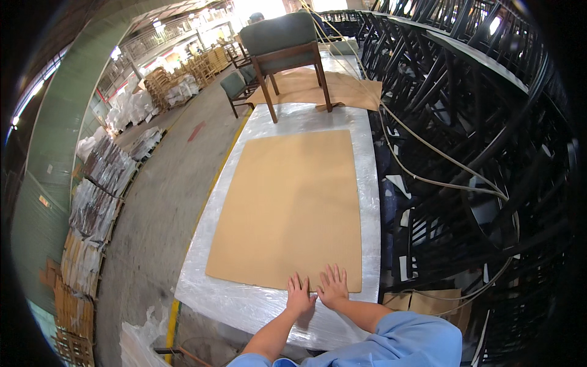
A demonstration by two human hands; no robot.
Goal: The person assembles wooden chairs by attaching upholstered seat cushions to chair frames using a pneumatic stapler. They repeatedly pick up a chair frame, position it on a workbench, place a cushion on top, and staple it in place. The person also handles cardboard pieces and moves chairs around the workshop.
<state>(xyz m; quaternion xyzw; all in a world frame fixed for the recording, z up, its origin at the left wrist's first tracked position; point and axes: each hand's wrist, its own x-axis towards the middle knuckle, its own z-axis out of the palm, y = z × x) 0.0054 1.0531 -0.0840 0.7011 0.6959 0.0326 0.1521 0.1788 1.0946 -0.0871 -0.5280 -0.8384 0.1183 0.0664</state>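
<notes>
A warehouse-like hall spreads around, with grey floor and a yellow line to the left, and densely stacked dark frames to the right. Down the middle runs a long table wrapped in shiny plastic, and on it lies a tan cardboard sheet. Handling this sheet well seems to call for flat fingers and even pressure from both hands, since a harder push on one side could twist it on the slick wrap. A wider stance of the hands would probably steady it better, as both sit toward the right part of its near edge. The left hand and right hand rest side by side, fingers spread and laid on that edge, gripping nothing visible; whether a thumb tucks beneath, I cannot tell. The sheet stretches away ahead of them, its near right corner just beside the right hand, and beyond its far edge stands an upholstered chair
</notes>
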